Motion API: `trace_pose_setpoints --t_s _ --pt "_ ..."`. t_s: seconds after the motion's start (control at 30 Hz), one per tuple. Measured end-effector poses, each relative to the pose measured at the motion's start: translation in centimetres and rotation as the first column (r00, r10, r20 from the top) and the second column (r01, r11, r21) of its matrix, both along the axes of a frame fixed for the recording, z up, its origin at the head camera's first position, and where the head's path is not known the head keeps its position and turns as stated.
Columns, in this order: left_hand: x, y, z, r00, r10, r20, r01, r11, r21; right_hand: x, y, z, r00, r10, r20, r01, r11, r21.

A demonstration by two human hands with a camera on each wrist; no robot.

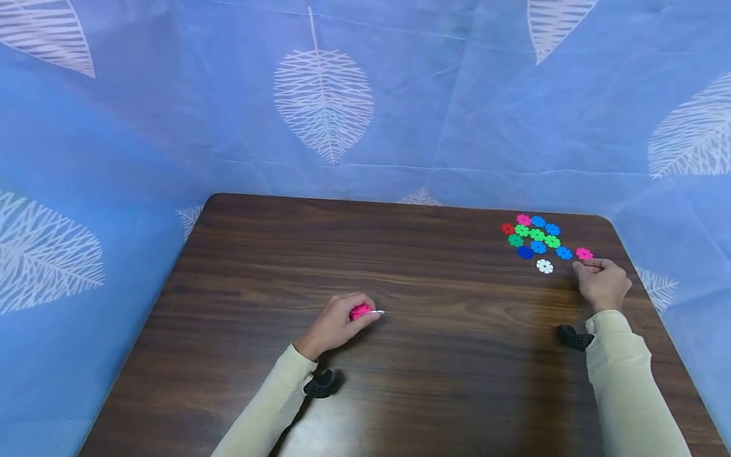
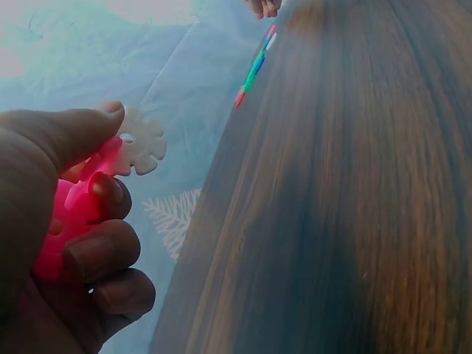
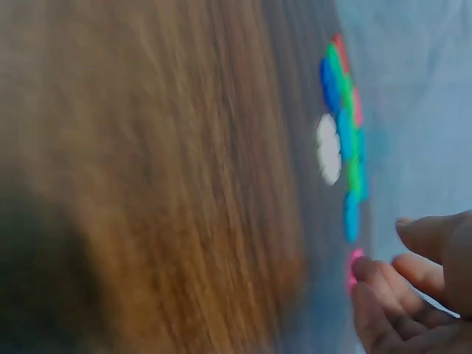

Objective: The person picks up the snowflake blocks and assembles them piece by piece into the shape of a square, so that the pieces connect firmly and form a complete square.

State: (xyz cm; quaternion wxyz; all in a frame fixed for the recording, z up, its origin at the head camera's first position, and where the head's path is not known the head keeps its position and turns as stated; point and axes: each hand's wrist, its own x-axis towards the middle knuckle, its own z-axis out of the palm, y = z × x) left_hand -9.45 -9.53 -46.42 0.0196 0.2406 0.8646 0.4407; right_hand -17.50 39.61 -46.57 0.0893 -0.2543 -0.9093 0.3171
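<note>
Pink pieces (image 2: pixel 68 214), white disc (image 2: pixel 146 153) (notched rim) | left hand (image 1: pixel 338 319) gripping them | right hand (image 1: pixel 606 284) unclenched

No text, label, brand, number or sign legible.
</note>
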Motion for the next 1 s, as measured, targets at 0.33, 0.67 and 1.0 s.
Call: trace_pose_setpoints --t_s 0.33,0.67,1.0 --pt "-0.3 -0.6 -0.2 0.999 0.026 -0.031 -0.026 0.999 -0.025 -2.9 2.7 -1.1 0.967 -0.214 0.141 0.225 0.972 -0.064" --pt "-0.1 -1.2 -0.1 0.998 0.059 0.020 -0.058 0.998 -0.033 -4.2 3.9 -1.1 0.945 -0.183 0.271 0.172 0.983 0.063" --pt "0.0 -1.8 -0.2 0.995 0.097 0.012 -0.096 0.995 -0.015 -4.9 3.5 -0.6 0.942 -0.215 0.257 0.216 0.976 0.025"
